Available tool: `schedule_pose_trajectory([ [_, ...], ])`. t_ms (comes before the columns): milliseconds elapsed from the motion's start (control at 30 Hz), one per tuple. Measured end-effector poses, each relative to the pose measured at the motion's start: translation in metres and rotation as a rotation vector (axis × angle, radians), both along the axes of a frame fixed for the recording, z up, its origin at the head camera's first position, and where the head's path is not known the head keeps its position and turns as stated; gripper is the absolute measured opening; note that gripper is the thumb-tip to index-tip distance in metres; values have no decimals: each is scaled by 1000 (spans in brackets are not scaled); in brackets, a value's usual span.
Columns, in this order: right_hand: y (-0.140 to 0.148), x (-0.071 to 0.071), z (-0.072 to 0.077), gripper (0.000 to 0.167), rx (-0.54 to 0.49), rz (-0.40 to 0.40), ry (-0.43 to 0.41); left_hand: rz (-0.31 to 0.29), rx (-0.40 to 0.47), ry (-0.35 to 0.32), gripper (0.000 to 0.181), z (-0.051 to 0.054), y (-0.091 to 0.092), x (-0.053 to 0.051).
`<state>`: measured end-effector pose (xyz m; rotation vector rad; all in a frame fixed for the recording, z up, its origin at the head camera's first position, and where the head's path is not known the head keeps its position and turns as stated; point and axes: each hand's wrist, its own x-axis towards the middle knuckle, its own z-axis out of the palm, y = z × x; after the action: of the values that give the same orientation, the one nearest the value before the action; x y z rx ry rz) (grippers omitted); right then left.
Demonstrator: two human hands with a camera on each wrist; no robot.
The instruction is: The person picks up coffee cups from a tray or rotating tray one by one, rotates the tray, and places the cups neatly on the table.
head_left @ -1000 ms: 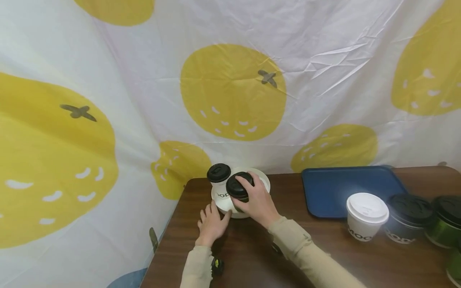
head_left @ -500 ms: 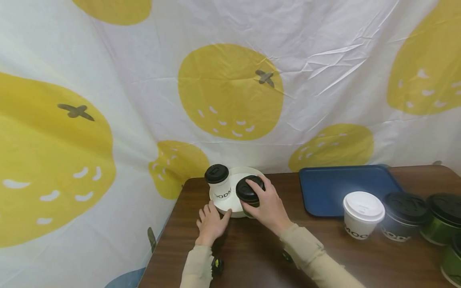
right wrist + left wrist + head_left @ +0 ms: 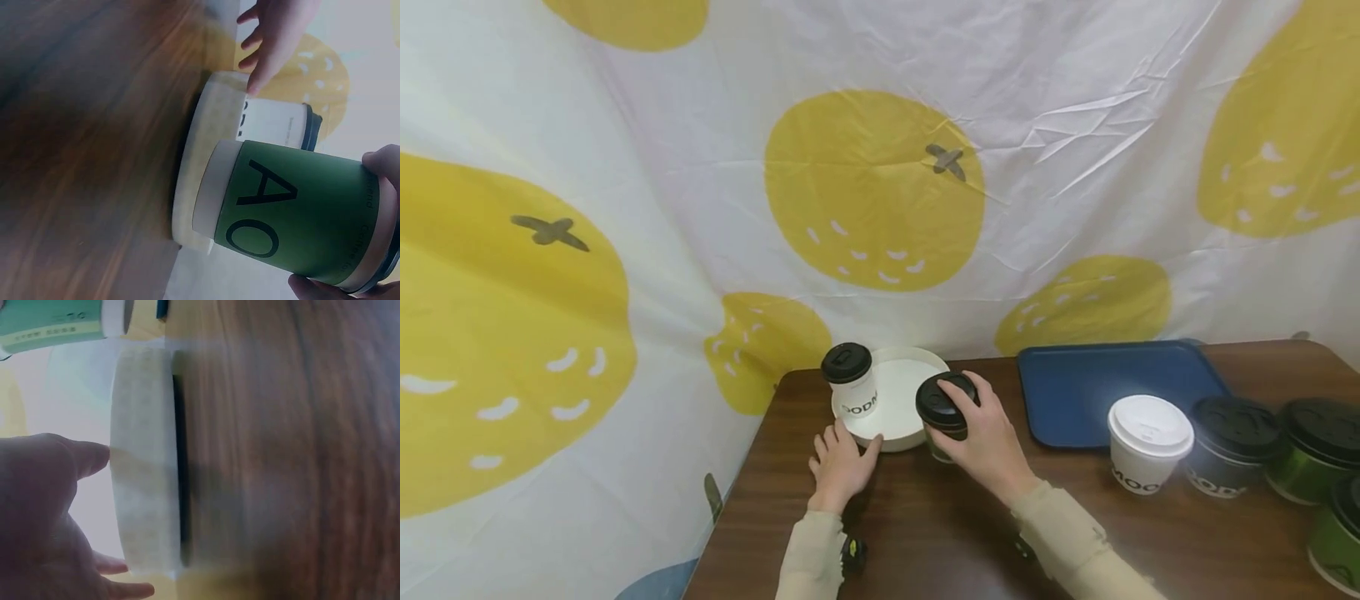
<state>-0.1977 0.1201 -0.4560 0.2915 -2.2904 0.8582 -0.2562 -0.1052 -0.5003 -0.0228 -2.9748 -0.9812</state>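
My right hand (image 3: 990,440) grips a green-sleeved paper coffee cup (image 3: 294,212) with a black lid near its top, fingers and thumb around it. In the right wrist view the cup hangs tilted in front of the white round tray (image 3: 904,383), its base off the table. My left hand (image 3: 841,473) has its fingers spread at the tray's front left edge, the thumb touching the rim in the left wrist view. A white paper cup (image 3: 859,397) with a black lid stands upright on the tray's left side.
A blue rectangular tray (image 3: 1101,379) lies to the right. In front of it stand a white-lidded cup (image 3: 1150,450), a dark cup (image 3: 1228,475) and green cups (image 3: 1303,479) with black lids. A fruit-print cloth (image 3: 880,192) hangs behind the brown table (image 3: 925,542).
My right hand has carried the green-sleeved coffee cup rightward, from over the round tray to its front right edge. My left hand has stayed at the rim.
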Motion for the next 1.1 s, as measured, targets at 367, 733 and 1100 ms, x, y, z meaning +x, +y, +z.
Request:
schedule_pose_trajectory([
  [367, 26, 15, -7, 66, -29, -36, -12, 15, -19, -6, 89, 3, 1, -2],
  [733, 45, 29, -13, 67, -20, -75, 8, 39, -2, -28, 94, 8, 6, -1],
  [1100, 54, 43, -18, 69, -25, -95, 18, 20, -29, -50, 92, 4, 6, -4],
])
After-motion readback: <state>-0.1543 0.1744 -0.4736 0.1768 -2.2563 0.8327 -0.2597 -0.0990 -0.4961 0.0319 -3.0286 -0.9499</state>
